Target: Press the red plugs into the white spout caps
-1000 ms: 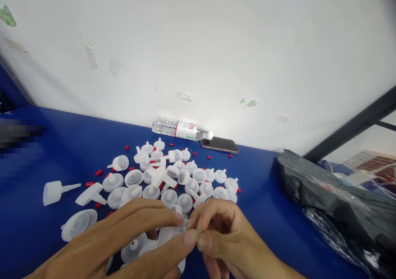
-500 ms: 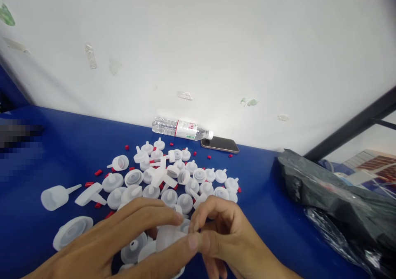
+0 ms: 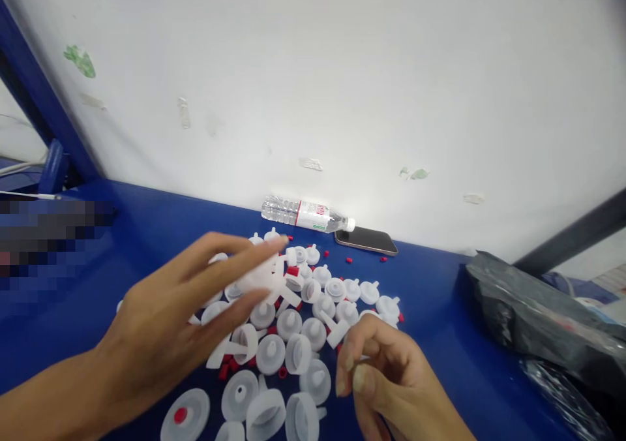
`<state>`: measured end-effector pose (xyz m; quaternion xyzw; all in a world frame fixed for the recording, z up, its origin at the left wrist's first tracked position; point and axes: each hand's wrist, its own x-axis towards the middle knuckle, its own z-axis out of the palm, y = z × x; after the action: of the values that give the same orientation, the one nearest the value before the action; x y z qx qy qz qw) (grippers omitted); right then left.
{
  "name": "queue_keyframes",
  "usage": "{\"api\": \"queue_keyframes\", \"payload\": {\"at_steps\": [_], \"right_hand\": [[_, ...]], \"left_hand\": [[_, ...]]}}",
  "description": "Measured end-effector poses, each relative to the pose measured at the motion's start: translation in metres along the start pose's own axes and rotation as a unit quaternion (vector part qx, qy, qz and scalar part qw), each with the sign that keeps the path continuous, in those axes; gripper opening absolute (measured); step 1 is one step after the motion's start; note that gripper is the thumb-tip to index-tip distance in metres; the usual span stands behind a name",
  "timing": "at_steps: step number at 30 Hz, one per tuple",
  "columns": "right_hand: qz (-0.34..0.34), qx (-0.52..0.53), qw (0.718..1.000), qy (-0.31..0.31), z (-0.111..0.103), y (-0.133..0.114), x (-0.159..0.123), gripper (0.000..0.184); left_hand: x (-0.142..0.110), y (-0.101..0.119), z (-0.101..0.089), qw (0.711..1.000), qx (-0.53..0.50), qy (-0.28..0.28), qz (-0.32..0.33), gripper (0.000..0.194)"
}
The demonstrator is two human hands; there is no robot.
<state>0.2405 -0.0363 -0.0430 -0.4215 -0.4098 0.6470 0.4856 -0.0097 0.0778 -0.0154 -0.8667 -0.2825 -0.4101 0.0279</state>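
Observation:
My left hand (image 3: 171, 323) is raised over a heap of white plastic caps (image 3: 293, 323), pinching one white cap with a spout (image 3: 261, 274) between thumb and fingertips. Lower right, my right hand (image 3: 386, 376) hovers at the heap's near edge with its fingers curled and the thumb against the forefinger; whether anything sits in that pinch I cannot make out. Small red plugs (image 3: 292, 271) lie scattered among the caps. One cap near the bottom edge carries a red plug in its centre (image 3: 180, 416).
A clear water bottle (image 3: 306, 214) lies on its side by the white wall, with a dark phone (image 3: 366, 240) next to it. A black plastic bag (image 3: 538, 317) fills the right side of the blue table (image 3: 147, 232). A blurred patch sits at the left.
My hands have parted. The left hand lifted a white cap up and away over the heap; the right hand stayed low and pulled back slightly. The view shifted left and down.

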Motion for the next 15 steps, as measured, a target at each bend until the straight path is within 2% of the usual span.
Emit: {"api": "queue_keyframes", "payload": {"at_steps": [5,9,11,15], "right_hand": [[0.004,-0.049,0.999,0.013,0.002,-0.008,-0.004,0.052],[-0.009,-0.081,0.996,0.022,0.005,-0.014,-0.005,0.052],[-0.016,-0.097,0.995,0.028,0.007,-0.015,-0.006,0.051],[-0.045,-0.154,0.987,0.021,0.006,-0.011,-0.009,0.041]], "left_hand": [[0.021,-0.043,-0.002,0.996,0.024,0.040,-0.078,0.034],[0.025,-0.071,-0.001,0.977,-0.065,0.030,-0.200,0.035],[0.027,-0.079,-0.003,0.969,-0.074,0.010,-0.237,0.038],[0.031,-0.083,-0.006,0.960,-0.079,-0.014,-0.270,0.040]]}}
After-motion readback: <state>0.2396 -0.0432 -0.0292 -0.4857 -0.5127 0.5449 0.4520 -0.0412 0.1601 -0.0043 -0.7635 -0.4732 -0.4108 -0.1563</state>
